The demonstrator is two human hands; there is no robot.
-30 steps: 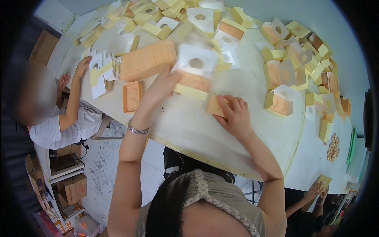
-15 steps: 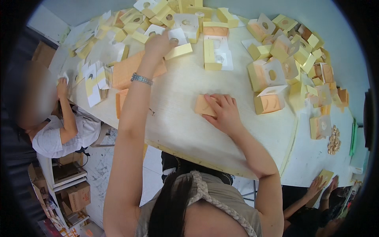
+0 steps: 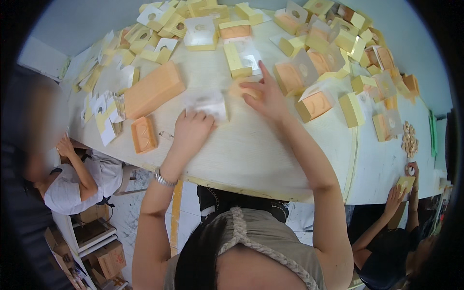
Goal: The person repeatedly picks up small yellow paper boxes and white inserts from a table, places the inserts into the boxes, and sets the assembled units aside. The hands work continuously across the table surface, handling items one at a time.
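My left hand (image 3: 192, 131) is closed on the near edge of a small box (image 3: 208, 102) with a white lid, which is smeared by motion. To its right, my right hand (image 3: 267, 96) pinches a shallow peach-coloured tray (image 3: 243, 88), also blurred, with the index finger stretched out past it. Just beyond that hand lies a pale yellow box (image 3: 238, 62) with its white flap spread out. On the left, an upright peach tray (image 3: 144, 135) with moulded hollows lies near a long stack of peach trays (image 3: 154, 89).
Flattened cartons (image 3: 107, 116) are stacked at the left. Yellow boxes (image 3: 200, 34) crowd the table's far side, and boxes with peach trays (image 3: 314, 104) stand on the right. Small round pieces (image 3: 410, 139) are heaped far right. Other people sit at left and lower right, one holding a yellow box (image 3: 405, 186).
My left hand has come back from the far boxes, bringing a white-lidded box nearer. My right hand has moved farther from me with the peach tray. The view has shifted somewhat.
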